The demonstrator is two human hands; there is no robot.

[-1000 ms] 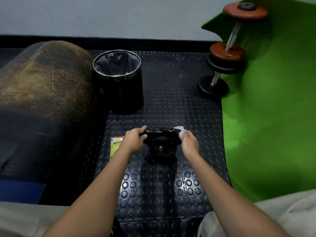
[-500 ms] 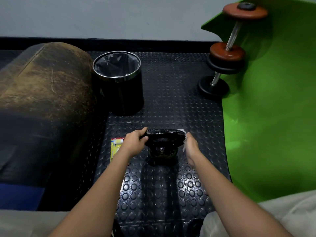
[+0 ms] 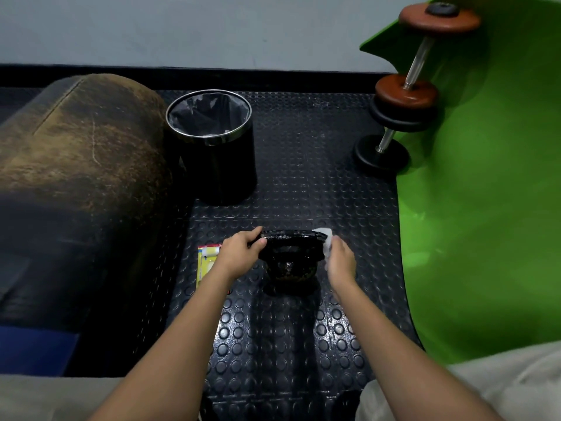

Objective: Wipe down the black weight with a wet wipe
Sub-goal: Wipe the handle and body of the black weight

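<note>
While left hand (image 3: 243, 249) grips black weight (image 3: 291, 259), right hand (image 3: 341, 262) pinches wet wipe (image 3: 325, 238), bag-lined bin (image 3: 212, 141) behind

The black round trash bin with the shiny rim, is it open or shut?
Open. The black round trash bin has no lid; its grey liner bag shows inside.

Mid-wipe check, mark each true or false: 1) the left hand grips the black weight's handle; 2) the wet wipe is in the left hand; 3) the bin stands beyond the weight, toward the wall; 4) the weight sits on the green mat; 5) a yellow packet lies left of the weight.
1) True: the left hand grips the handle end of the black weight.
2) False: the right hand holds the wet wipe against the handle's right end.
3) True: the bin stands beyond it.
4) False: it sits on the studded black floor; the green mat lies to the right.
5) True: the yellow packet lies there, partly under the left wrist.
</note>
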